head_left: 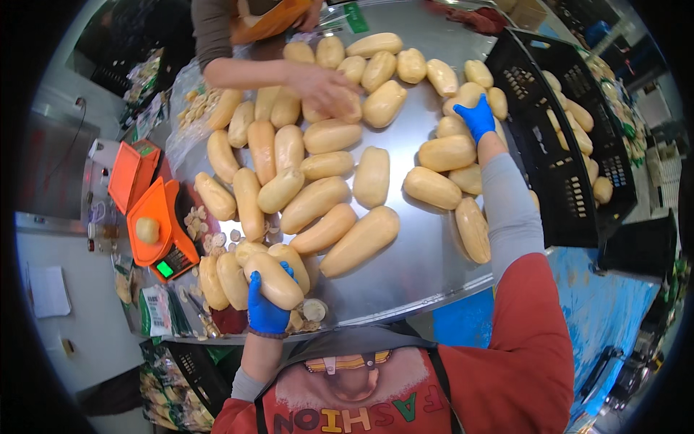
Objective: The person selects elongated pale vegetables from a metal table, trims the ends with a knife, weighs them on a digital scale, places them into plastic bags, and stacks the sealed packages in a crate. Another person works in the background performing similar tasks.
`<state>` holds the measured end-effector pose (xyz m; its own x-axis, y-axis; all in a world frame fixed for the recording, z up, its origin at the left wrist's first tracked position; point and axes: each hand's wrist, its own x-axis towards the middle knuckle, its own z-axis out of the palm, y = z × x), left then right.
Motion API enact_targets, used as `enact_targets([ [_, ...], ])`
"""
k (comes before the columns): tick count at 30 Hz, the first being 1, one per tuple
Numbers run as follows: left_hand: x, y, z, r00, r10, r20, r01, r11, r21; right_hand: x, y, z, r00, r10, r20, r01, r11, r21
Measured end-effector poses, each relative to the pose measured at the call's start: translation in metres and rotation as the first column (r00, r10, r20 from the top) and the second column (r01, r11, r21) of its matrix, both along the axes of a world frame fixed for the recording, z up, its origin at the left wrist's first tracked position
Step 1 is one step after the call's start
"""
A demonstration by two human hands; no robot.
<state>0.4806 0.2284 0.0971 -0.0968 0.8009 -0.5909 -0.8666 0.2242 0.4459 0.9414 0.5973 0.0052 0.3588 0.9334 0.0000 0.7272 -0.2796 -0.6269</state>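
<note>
My left hand (267,311), in a blue glove, is closed round a peeled pale-yellow oblong vegetable (276,283); its thumb shows on the left side and fingertips on the right. The vegetable is at the near left, over others like it (231,281). At the far right my right hand (477,120), also blue-gloved, has thumb and fingers spread on a group of these vegetables, against one pale-yellow vegetable (466,95). Its grip on that one is not plain. Many more vegetables (314,205) lie across the metal table (426,271).
Across the table a co-worker's bare hand (329,90) is blurred over the vegetables. An orange scale (155,224) with a round piece on it stands left. A black crate (553,159) holding vegetables flanks my right arm. A knife (206,318) and cut pieces lie near left.
</note>
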Motion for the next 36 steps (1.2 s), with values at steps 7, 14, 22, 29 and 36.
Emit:
enact_targets([
  [7,-0.011,-0.024,0.001,0.998,0.062,-0.027,-0.061,0.998,0.032,-0.036,0.033,0.003,0.93,-0.118,0.349,0.217,0.94,-0.261],
  [14,-0.027,-0.025,0.004,0.994,0.105,-0.026,-0.103,0.994,0.047,0.014,0.039,-0.034,0.892,-0.02,-0.451,0.122,0.972,0.199],
  [22,-0.051,-0.022,-0.004,0.999,0.031,0.012,-0.031,0.998,0.054,-0.012,-0.062,0.067,-0.214,0.077,-0.974,-0.04,0.995,0.087],
  [29,-0.081,-0.027,-0.005,0.99,-0.116,0.077,0.11,0.991,0.082,-0.09,-0.177,0.121,-0.352,0.127,-0.927,-0.046,0.987,0.153],
  [36,-0.19,-0.073,-0.014,0.982,-0.144,0.12,0.13,0.985,0.114,-0.244,-0.26,0.168,0.648,0.514,-0.562,-0.319,0.853,0.413],
])
